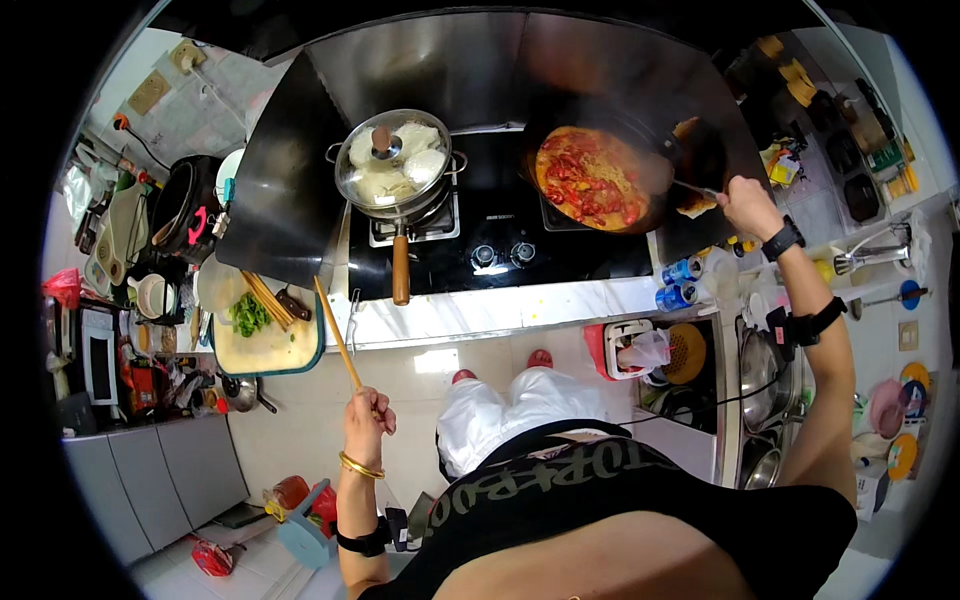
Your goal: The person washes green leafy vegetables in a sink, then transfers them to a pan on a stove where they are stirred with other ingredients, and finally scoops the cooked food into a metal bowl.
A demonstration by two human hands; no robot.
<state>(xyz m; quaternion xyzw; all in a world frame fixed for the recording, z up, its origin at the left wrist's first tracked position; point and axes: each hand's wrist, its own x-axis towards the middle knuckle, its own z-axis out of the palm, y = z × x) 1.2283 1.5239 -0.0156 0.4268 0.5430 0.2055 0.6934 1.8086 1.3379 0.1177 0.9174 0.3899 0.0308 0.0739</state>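
My left hand (369,414) is closed around one end of long wooden chopsticks (337,330), which point up towards the counter edge. With my right hand (750,204) I grip the handle of a metal spatula (694,187) that reaches into a dark wok (529,161). Red crayfish-like pieces in orange sauce, with noodle-like strands among them, fill the wok (592,180). On the left burner stands a steaming pan with a brown wooden handle (401,270). Its glass lid (356,135) is on, and pale round food shows underneath. Steam blurs the spatula's far end.
A cutting board (262,356) at the left holds chopped greens (250,313), more chopsticks and a dark-handled knife (294,304). Blue cans (677,295) stand right of the stove (487,217). Black metal splash guards (277,187) surround the burners. A red-and-white bin (619,349) is below the counter.
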